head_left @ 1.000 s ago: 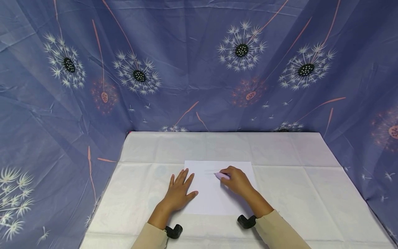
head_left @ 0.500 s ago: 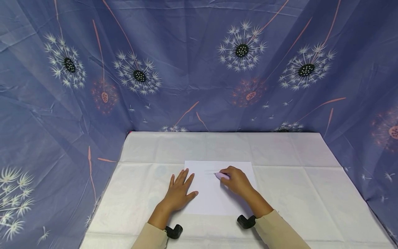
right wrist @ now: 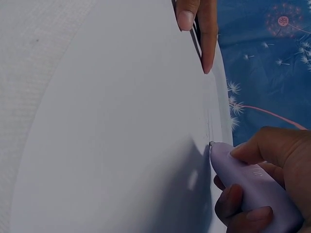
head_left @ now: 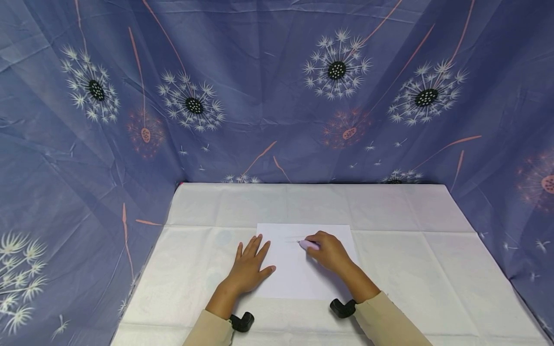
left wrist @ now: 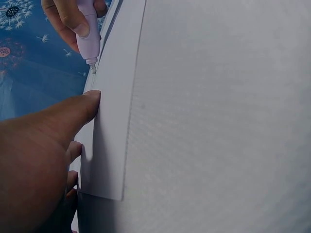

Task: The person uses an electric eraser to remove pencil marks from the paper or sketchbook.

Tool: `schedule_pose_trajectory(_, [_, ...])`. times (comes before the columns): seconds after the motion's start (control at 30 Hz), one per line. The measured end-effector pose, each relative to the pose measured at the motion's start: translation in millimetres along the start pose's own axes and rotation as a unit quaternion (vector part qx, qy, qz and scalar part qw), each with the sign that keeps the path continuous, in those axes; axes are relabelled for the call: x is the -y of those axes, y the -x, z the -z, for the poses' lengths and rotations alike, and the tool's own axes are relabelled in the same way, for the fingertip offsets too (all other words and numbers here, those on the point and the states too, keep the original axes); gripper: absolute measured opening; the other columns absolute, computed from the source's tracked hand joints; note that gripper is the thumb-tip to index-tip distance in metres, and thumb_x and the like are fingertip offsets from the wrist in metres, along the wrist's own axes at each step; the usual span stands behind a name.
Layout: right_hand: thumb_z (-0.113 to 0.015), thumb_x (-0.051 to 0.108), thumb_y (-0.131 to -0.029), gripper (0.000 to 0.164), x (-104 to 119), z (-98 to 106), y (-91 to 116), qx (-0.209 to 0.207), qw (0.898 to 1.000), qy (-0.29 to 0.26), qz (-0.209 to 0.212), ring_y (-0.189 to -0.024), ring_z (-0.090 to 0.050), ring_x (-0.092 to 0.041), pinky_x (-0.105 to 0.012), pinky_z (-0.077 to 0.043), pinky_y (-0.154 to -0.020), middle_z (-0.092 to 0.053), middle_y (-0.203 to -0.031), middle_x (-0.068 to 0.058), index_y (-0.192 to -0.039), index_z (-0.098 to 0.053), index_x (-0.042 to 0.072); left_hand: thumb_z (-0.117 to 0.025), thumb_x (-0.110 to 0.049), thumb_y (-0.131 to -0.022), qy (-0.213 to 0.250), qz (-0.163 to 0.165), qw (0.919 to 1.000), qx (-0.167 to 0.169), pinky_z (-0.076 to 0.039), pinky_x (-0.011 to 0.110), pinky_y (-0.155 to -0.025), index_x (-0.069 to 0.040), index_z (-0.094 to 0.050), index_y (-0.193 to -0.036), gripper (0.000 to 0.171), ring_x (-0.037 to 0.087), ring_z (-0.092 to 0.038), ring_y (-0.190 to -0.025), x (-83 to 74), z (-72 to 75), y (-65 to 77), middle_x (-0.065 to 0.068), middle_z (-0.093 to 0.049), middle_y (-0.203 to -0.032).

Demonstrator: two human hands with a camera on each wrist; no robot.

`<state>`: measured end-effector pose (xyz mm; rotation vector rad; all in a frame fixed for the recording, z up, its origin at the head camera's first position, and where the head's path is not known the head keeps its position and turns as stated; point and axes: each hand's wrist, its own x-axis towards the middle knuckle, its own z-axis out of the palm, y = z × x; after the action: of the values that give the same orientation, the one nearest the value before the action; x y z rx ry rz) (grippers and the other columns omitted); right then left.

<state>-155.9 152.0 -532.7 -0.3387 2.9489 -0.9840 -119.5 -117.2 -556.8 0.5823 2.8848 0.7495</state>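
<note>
A white sheet of paper (head_left: 298,276) lies on the table. My left hand (head_left: 247,270) rests on its left side with fingers spread and thumb out. My right hand (head_left: 332,251) grips a lavender electric eraser (head_left: 309,245), its narrow metal-sleeved tip pointing left at the paper. In the right wrist view, thumb and fingers wrap the eraser's thick body (right wrist: 252,184), and the tip meets the sheet beside faint thin lines (right wrist: 209,121) and tiny specks. The left wrist view shows the left thumb (left wrist: 87,104) pressing near the paper's edge, with the eraser (left wrist: 89,36) beyond it.
A white cloth (head_left: 415,269) with fold creases covers the table. Blue curtains (head_left: 268,86) printed with dandelions stand behind it and along both sides. Black wrist-worn camera mounts (head_left: 343,308) sit close over the cloth below each hand.
The left hand stays in place. The right hand and the eraser have barely moved, and the faint lines at the tip look slightly paler.
</note>
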Motion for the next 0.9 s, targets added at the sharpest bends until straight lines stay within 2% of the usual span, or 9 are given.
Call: schedule_pose_trajectory(0.9, [-0.076,0.012,-0.083,0.025,2.3,1.2,-1.1,0.002,1.000,0.003,-0.006,-0.078,-0.059,-0.012,-0.032,-0.049,-0.073,-0.073,-0.095,-0.003,-0.108,-0.079,0.010,-0.061,-0.045,-0.099,-0.005,-0.001,1.0000,0.000,-0.009,0.067,-0.122,-0.010,-0.040,-0.156,0.070,0.039,-0.019,-0.156,2.1,-1.4,-1.0,0.019,-0.026,-0.167])
